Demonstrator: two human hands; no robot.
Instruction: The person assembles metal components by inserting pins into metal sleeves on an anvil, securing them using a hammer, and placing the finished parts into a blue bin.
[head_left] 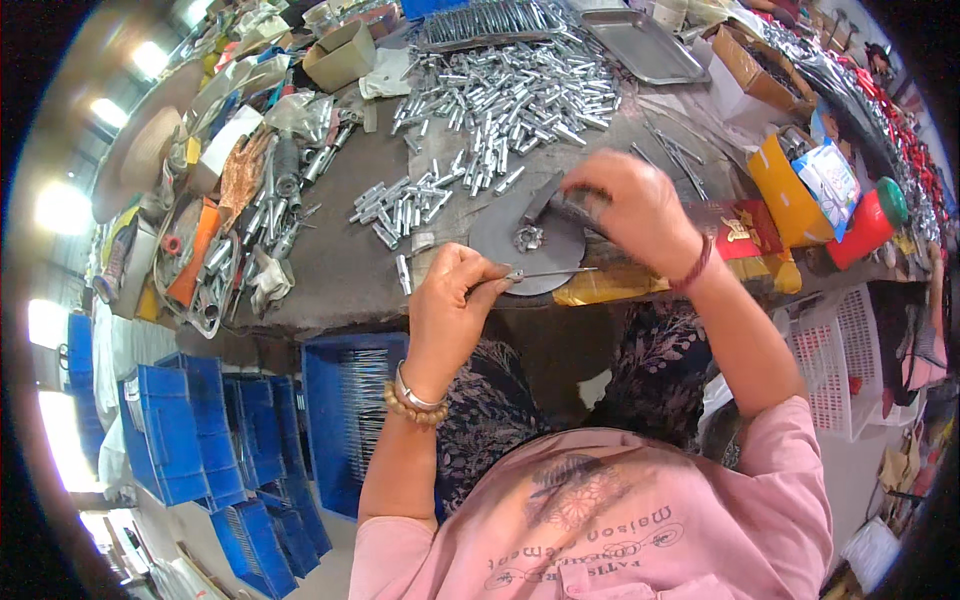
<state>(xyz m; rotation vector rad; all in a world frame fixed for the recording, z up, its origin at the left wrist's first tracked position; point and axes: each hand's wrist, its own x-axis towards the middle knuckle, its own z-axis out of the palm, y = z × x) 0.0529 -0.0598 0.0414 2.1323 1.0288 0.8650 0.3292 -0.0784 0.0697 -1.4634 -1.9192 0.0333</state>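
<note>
My left hand [450, 300] is closed at the near edge of the bench, pinching a thin metal rod [560, 272] by a small silver fitting at its end. The rod points right across a round dark plate [490, 225]. On the plate lies a small cluster of silver pieces [528, 237]. My right hand [630, 205], slightly blurred, is above the plate's right side with its fingers curled round a dark hammer [543, 198]; its handle is partly hidden by the hand. A loose silver tube [403, 274] lies left of my left hand.
Silver tubes [500, 95] are heaped at the back, beside a metal tray [645, 45]. Tools and bags crowd the left, including orange-handled pliers [195, 255]. A yellow box [785, 190] and a red bottle [870, 225] stand right. Below left is a blue bin [325, 430] of rods.
</note>
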